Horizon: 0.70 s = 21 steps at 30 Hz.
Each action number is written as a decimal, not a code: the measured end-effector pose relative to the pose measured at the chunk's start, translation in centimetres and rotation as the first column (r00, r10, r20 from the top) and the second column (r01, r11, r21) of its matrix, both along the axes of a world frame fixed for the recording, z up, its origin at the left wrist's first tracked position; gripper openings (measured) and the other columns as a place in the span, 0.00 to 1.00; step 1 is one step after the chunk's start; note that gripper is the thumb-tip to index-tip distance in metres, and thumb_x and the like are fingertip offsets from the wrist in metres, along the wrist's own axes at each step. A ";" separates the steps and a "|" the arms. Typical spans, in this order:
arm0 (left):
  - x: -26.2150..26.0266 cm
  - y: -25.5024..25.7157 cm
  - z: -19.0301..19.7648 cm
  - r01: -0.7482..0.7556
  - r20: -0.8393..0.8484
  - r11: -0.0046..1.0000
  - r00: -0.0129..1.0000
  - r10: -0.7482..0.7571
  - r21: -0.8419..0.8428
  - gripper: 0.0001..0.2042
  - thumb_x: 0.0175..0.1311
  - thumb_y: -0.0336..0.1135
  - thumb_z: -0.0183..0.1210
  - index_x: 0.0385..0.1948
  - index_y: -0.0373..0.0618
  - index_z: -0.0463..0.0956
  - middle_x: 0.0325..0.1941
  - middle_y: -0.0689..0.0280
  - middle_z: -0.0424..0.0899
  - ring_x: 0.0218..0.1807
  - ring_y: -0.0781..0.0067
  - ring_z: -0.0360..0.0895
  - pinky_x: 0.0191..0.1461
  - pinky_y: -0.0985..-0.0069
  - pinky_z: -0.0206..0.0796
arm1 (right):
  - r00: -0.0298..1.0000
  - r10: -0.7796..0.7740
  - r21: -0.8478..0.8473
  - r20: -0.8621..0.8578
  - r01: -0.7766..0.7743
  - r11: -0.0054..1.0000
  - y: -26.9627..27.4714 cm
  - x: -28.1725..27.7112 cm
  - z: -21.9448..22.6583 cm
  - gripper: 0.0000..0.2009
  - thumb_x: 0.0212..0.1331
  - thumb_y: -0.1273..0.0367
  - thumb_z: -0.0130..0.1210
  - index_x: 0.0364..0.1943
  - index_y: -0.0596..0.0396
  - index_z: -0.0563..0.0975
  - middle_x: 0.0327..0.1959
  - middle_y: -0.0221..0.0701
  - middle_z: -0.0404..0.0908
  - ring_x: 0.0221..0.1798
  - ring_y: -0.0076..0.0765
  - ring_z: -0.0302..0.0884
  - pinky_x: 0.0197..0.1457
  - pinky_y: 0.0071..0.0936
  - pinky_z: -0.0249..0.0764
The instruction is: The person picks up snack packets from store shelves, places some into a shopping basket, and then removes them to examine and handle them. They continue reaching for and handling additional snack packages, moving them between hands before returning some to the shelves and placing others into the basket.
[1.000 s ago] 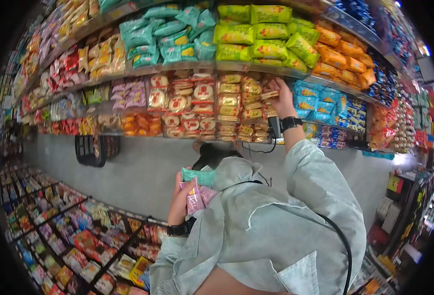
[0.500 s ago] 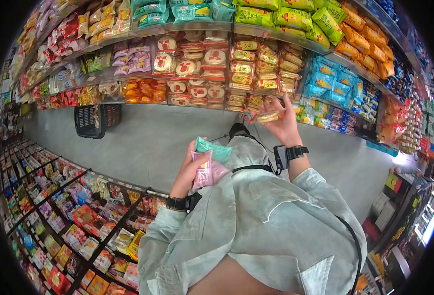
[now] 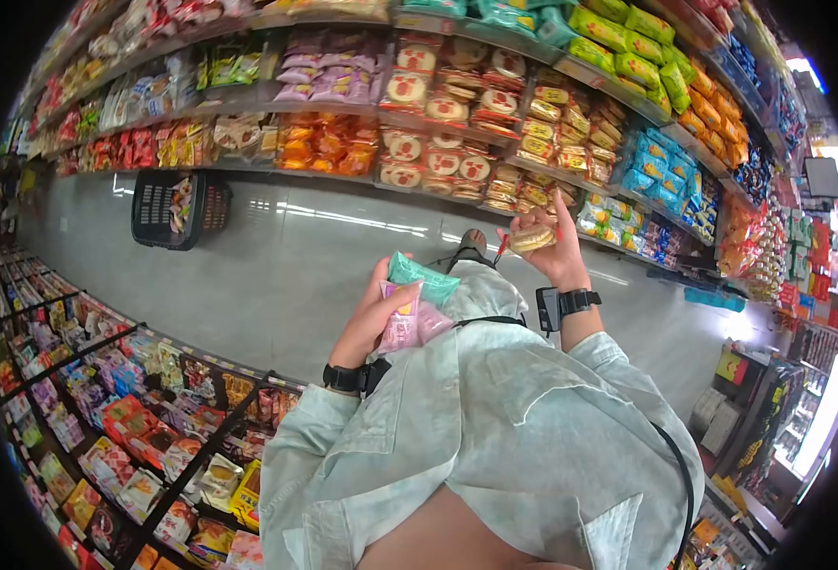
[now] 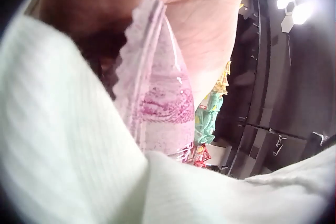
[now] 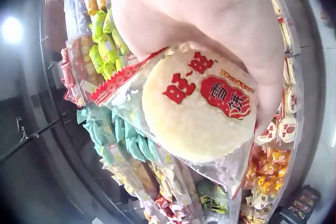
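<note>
In the head view my left hand [image 3: 369, 318] holds a teal packet [image 3: 423, 279] and pink packets [image 3: 401, 318] against the front of the shirt. The left wrist view shows a pink wrapper [image 4: 167, 106] with a serrated edge beside the palm. My right hand [image 3: 559, 252] grips a clear-wrapped round cracker pack [image 3: 533, 238] in front of the shelves. Seen closely in the right wrist view, the pale cracker [image 5: 194, 113] has red lettering and a red serrated wrapper edge, and the right hand [image 5: 210, 19] curls round it.
Shelves of packaged snacks [image 3: 542, 142] run across the top. On the grey floor [image 3: 286, 275] stands a black basket [image 3: 164, 211] with some packets inside. A lower display of boxes and bags [image 3: 143, 427] fills the lower left.
My right hand has come down and away from the shelf with the cracker pack. The left hand keeps its packets, a little higher in view. The view has shifted left along the shelves.
</note>
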<state>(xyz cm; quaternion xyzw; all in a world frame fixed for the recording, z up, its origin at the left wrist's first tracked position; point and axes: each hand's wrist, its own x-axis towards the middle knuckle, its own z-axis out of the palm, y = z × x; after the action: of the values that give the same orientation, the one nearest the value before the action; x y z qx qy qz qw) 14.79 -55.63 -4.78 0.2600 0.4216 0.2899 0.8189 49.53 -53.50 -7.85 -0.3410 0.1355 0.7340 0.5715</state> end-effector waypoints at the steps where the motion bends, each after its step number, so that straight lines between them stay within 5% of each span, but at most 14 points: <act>1: -1.1 -0.2 -0.2 -0.012 0.014 1.000 1.000 0.012 -0.006 0.27 0.73 0.33 0.63 0.70 0.45 0.62 0.56 0.66 0.76 0.56 0.77 0.77 0.57 0.77 0.72 | 0.999 -0.025 -0.094 0.047 0.029 0.995 0.2 -1.2 0.4 0.27 0.68 0.42 0.59 0.20 0.46 0.73 0.26 0.29 0.76 0.40 0.41 0.79 0.71 0.57 0.70; 4: -3.7 -0.9 -0.6 -0.049 0.044 0.999 0.998 0.049 -0.023 0.26 0.74 0.31 0.61 0.71 0.47 0.62 0.56 0.65 0.77 0.53 0.75 0.80 0.54 0.74 0.76 | 0.991 0.036 -0.064 -0.125 -0.045 0.997 -0.3 -2.1 -1.5 0.29 0.66 0.41 0.61 0.18 0.46 0.71 0.23 0.27 0.75 0.39 0.41 0.80 0.68 0.53 0.71; 5: -4.5 -1.1 -0.8 -0.062 0.049 0.998 0.997 0.063 -0.026 0.26 0.74 0.32 0.61 0.71 0.47 0.62 0.56 0.65 0.76 0.53 0.75 0.80 0.54 0.74 0.76 | 0.961 0.149 0.108 -0.233 -0.126 0.986 -0.7 -1.1 -4.1 0.27 0.66 0.39 0.60 0.28 0.49 0.77 0.33 0.31 0.81 0.44 0.42 0.80 0.66 0.49 0.71; 8: -6.1 -0.9 -0.5 -0.112 0.066 0.992 0.991 0.115 -0.051 0.26 0.74 0.32 0.60 0.71 0.47 0.62 0.55 0.65 0.76 0.53 0.75 0.80 0.54 0.74 0.76 | 0.977 0.108 -0.199 0.186 -0.070 0.978 1.5 -5.2 0.3 0.31 0.64 0.38 0.60 0.51 0.52 0.78 0.50 0.38 0.83 0.56 0.45 0.78 0.67 0.53 0.68; 9: -6.5 -0.8 -0.4 -0.131 0.072 0.989 0.988 0.135 -0.064 0.26 0.74 0.32 0.60 0.71 0.47 0.62 0.55 0.65 0.76 0.52 0.75 0.80 0.54 0.75 0.76 | 0.990 0.126 -0.122 0.064 -0.117 0.986 1.5 -3.7 -1.8 0.31 0.69 0.43 0.58 0.63 0.52 0.72 0.64 0.41 0.77 0.64 0.47 0.74 0.68 0.57 0.67; 13: -7.6 0.4 -0.8 -0.204 0.065 0.976 0.976 0.209 -0.079 0.29 0.72 0.32 0.63 0.71 0.45 0.60 0.57 0.64 0.75 0.55 0.75 0.77 0.56 0.76 0.73 | 0.962 0.225 -0.047 0.152 -0.220 0.974 3.6 -3.4 -5.6 0.20 0.68 0.66 0.54 0.63 0.51 0.71 0.64 0.39 0.76 0.66 0.47 0.74 0.67 0.60 0.69; 17: -8.5 2.2 -0.4 -0.277 -0.005 0.959 0.961 0.278 -0.064 0.28 0.72 0.32 0.62 0.70 0.46 0.61 0.54 0.65 0.76 0.51 0.76 0.78 0.52 0.76 0.74 | 0.913 0.250 -0.234 0.323 -0.179 0.956 7.1 -2.3 -12.1 0.22 0.61 0.78 0.53 0.61 0.51 0.72 0.61 0.37 0.77 0.64 0.45 0.75 0.66 0.55 0.72; 20: -8.6 3.8 0.6 -0.319 -0.074 0.946 0.947 0.314 -0.060 0.28 0.72 0.32 0.62 0.70 0.46 0.62 0.53 0.65 0.76 0.49 0.76 0.79 0.50 0.77 0.75 | 0.851 0.337 -0.250 0.403 -0.252 0.935 9.0 0.6 -21.6 0.20 0.60 0.79 0.53 0.57 0.53 0.74 0.57 0.36 0.78 0.61 0.44 0.77 0.63 0.49 0.75; 21: -8.4 4.3 1.2 -0.330 -0.089 0.942 0.942 0.324 -0.060 0.28 0.72 0.32 0.62 0.70 0.46 0.62 0.53 0.65 0.76 0.49 0.76 0.79 0.49 0.77 0.75 | 0.874 0.336 -0.361 0.351 -0.205 0.910 10.0 0.3 -20.9 0.16 0.62 0.79 0.54 0.54 0.51 0.75 0.54 0.33 0.79 0.58 0.42 0.78 0.60 0.43 0.77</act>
<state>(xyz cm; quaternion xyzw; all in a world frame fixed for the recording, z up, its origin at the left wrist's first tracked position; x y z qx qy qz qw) 6.39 -51.30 -3.55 0.1670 0.5009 0.3955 0.7515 49.80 -43.48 -28.71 -0.5876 0.0786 0.6897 0.4159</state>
